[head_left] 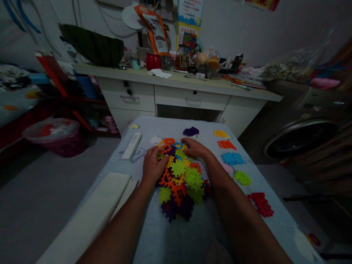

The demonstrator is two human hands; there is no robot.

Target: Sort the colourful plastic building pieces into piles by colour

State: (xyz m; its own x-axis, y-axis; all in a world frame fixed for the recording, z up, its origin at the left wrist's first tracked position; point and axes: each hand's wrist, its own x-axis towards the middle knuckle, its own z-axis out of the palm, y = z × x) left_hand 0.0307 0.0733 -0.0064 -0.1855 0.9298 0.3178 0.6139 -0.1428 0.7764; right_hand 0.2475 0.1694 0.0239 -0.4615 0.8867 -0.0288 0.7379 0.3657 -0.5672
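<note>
A heap of plastic gear-shaped building pieces (177, 169) in green, orange, purple, yellow, blue and red lies mid-table. On its far left side rests my left hand (154, 164), thumb and fingers apart and touching the pieces. My right hand (194, 147) reaches over the far right side, its fingers bent loosely against the heap. Neither hand shows a piece lifted clear. Sorted by colour, smaller groups lie around: purple pieces (191, 131) behind the heap, and down the right side yellow pieces (220, 133), orange pieces (227, 144), blue pieces (232, 158), green pieces (242, 178) and red pieces (260, 204).
A pale cloth (154, 126) covers the table. White foam-like strips (88, 216) and a small white block (132, 146) lie at left. Behind stands a cluttered desk (176, 82); a washing machine (297, 128) is at right, a lined bin (55, 135) at left.
</note>
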